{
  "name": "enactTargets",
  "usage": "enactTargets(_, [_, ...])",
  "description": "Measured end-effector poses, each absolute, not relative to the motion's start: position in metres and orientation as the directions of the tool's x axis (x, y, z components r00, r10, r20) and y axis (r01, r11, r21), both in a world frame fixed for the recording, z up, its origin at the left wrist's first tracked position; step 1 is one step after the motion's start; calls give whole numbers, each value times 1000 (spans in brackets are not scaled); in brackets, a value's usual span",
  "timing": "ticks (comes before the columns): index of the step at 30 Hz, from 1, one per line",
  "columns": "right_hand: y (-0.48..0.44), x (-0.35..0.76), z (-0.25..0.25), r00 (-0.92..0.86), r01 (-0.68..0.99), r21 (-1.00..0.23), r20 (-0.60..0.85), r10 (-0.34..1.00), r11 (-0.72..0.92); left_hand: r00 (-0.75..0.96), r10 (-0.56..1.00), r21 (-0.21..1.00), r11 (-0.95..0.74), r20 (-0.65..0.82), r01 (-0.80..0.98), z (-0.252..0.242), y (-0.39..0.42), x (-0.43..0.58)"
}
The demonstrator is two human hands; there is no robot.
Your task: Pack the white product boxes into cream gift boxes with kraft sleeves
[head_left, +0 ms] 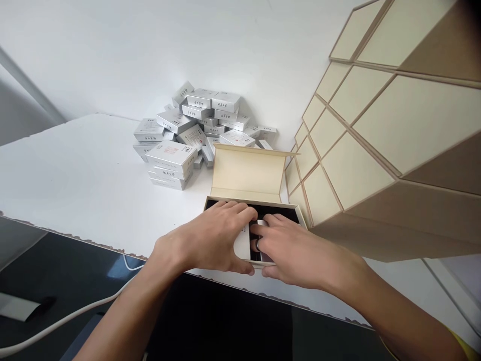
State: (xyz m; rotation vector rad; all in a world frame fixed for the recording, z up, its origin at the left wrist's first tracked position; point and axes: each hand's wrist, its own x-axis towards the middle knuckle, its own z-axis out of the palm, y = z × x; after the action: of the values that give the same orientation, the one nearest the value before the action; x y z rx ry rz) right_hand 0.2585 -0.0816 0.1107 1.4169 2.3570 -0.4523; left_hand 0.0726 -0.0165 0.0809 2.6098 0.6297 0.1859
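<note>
"What's the left hand (214,235) doing?"

"It's spanning a white, printed cardboard carton (243,245), which is lying in the long cream cardboard box (301,215). Whether it's clamping, I can't tell."

"And the right hand (296,248)?"

"It's bending its fingers in over a second pale carton (265,256), grip hidden too. The cartons are sitting apart, and the box's long axis is running left to right beneath both hands."

The worktop's left end (75,175) gave free passage from front edge to back corner; cartons (195,133) barred the middle back edge, stacked boxes (394,125) the right end; left hand (214,233), right hand (289,245) and raised lid (248,173) crowded the open box (301,215)
</note>
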Motion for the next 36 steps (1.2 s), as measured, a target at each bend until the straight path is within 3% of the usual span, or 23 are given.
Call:
enactTargets(6, [-81,259,107,-516,848,-130,-424,745,513,843,533,425,-749,-69,508,77,-16,75])
enactTargets(11, [-80,261,105,-555,826,-182,-426,715,533,841,527,470,-715,-125,518,80,-16,77])
enactTargets(19, [-75,265,105,-523,852,-270,-496,694,449,830,522,493,-680,-194,543,79,-12,77])
enactTargets(29, [-77,264,96,-487,872,-193,-421,765,449,831,527,489,-686,-176,539,78,-10,79])
enactTargets(36, [-73,262,104,-513,855,-245,-518,684,456,819,543,482,-676,-185,557,80,-13,78])
